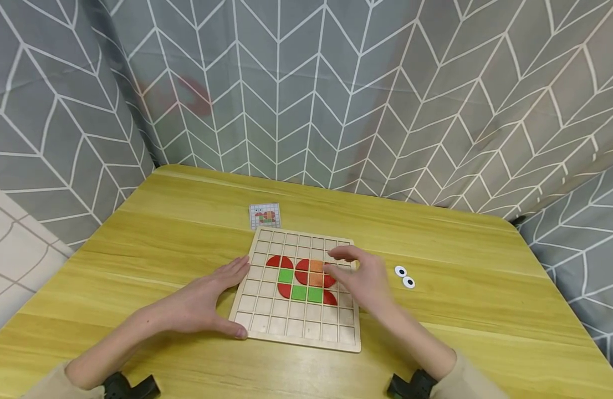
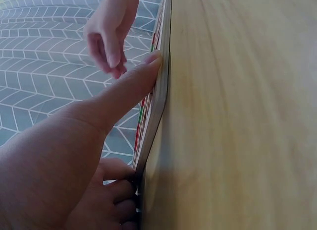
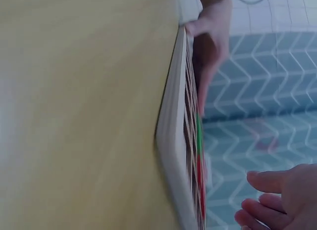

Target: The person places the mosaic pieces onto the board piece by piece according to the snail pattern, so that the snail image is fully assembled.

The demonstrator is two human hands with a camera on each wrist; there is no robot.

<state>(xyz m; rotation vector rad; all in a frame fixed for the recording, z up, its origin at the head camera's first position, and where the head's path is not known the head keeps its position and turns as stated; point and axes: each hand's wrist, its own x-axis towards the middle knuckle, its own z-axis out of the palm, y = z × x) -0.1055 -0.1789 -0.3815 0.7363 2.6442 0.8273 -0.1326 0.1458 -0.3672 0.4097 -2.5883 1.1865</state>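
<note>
A pale wooden grid board (image 1: 274, 324) lies on the table. Red rounded pieces (image 1: 301, 266), green squares (image 1: 299, 292) and orange squares (image 1: 316, 266) fill some of its cells. My left hand (image 1: 202, 302) spreads along the board's left side, fingers against that edge and thumb at the near left corner. In the left wrist view, the thumb (image 2: 133, 84) touches the board's rim (image 2: 157, 103). Over the right part of the pattern hovers my right hand (image 1: 363, 277). The right wrist view shows its thumb and fingers (image 3: 265, 210) apart, with nothing between them.
Two round eye pieces (image 1: 405, 277), white with black centres, lie on the table (image 1: 466, 288) right of the board. Behind the board's far left corner is a small card (image 1: 264, 216) printed with a coloured grid pattern. A grey patterned curtain (image 1: 296, 100) hangs behind the table.
</note>
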